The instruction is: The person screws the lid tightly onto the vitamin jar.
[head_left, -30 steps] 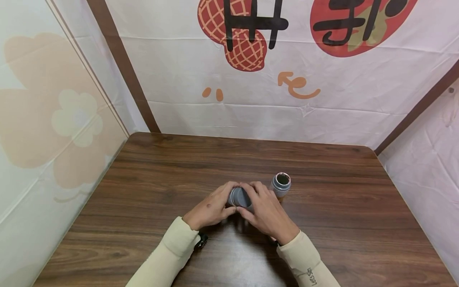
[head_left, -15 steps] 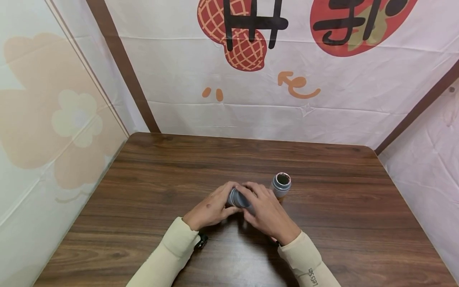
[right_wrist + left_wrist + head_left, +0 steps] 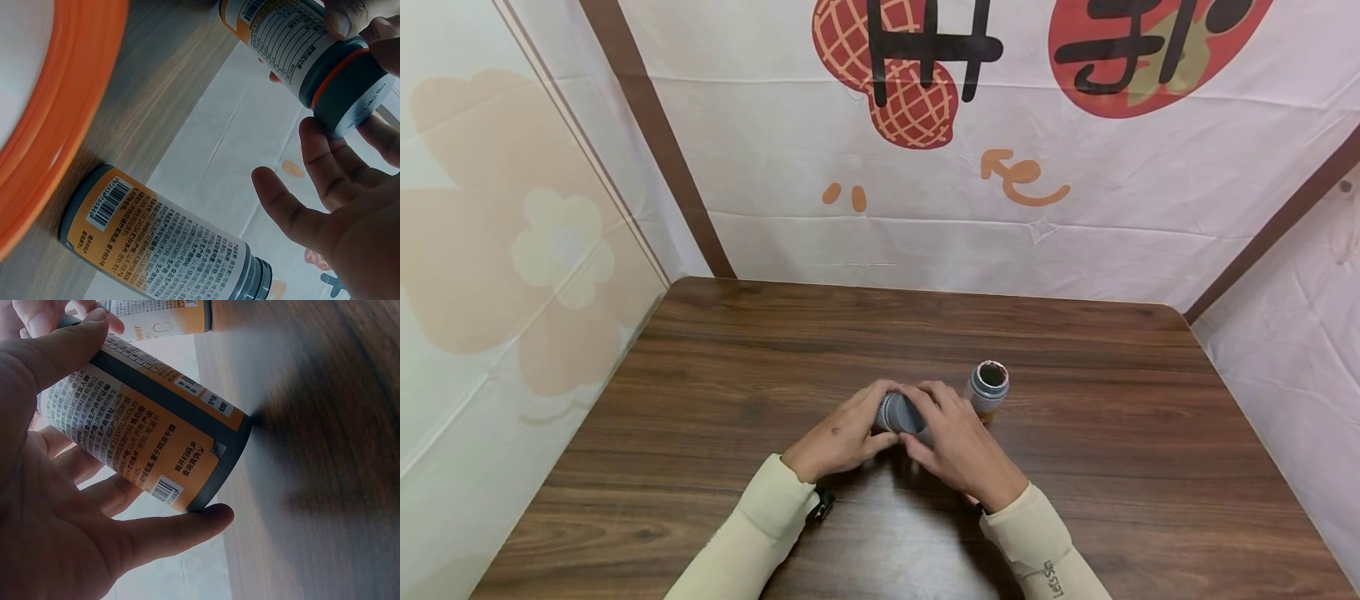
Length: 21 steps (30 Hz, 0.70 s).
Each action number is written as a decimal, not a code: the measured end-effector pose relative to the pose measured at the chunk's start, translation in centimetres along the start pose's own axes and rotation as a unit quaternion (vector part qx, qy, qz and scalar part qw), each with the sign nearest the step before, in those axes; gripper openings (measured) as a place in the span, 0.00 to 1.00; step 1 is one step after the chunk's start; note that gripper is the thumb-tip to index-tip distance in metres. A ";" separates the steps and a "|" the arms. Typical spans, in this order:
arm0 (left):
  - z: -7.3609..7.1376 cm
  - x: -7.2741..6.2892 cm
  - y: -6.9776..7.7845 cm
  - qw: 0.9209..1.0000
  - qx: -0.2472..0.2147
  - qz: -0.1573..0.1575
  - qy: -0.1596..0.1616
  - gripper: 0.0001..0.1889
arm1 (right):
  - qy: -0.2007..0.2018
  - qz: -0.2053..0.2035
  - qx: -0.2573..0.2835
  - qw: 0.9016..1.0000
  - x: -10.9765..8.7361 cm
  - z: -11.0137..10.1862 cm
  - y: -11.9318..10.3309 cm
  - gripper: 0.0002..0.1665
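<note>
My left hand (image 3: 844, 431) grips a grey-and-orange supplement bottle (image 3: 159, 428) around its side. The bottle leans, its lower edge at the tabletop in the left wrist view. Its dark grey cap (image 3: 350, 94), with an orange ring below it, is on the bottle's top. My right hand (image 3: 957, 435) has thumb and fingers around this cap. Just beyond the right hand stands a second, matching bottle (image 3: 169, 234) without a cap, its mouth (image 3: 991, 376) showing. The hands hide most of the first bottle in the head view.
Both hands work over a brown wood-grain table (image 3: 760, 350). A large orange rim (image 3: 94, 94) with a white inside fills the right wrist view's left edge; its kind is unclear. A printed cloth wall (image 3: 925, 242) closes the table's far side.
My right fingers have shifted over the cap and back slightly, with the thumb moving along its near side. The left hand and the uncapped bottle stay put.
</note>
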<state>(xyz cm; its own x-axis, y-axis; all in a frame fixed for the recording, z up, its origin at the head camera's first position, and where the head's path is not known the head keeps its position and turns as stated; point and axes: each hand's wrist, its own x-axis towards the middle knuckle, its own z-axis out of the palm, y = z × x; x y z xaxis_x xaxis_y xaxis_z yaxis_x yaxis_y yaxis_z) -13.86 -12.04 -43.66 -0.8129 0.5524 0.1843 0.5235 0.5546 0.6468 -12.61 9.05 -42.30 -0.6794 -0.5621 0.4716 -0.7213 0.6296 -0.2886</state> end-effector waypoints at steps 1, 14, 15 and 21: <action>0.0 0.0 0.0 1.000 -0.001 0.000 0.000 0.29 | -0.002 0.003 0.002 1.000 0.0 0.0 0.0 0.33; 0.0 0.0 -0.1 1.000 -0.001 0.006 0.001 0.29 | -0.029 -0.028 0.000 0.999 0.1 -0.5 0.4 0.39; 0.0 0.0 -0.1 1.000 -0.002 0.007 0.001 0.29 | -0.032 -0.033 0.000 0.999 0.1 -0.5 0.4 0.38; 0.0 0.0 -0.1 1.000 -0.007 0.006 0.001 0.29 | -0.038 -0.033 -0.002 0.999 0.0 -0.3 0.4 0.37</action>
<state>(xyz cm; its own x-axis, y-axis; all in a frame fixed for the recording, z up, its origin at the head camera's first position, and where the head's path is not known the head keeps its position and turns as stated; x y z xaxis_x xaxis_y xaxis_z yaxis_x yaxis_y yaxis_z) -13.87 -12.08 -43.75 -0.8075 0.5571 0.1937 0.5292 0.5393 0.6550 -12.89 9.51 -42.13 -0.6385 -0.6413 0.4256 -0.7645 0.5921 -0.2547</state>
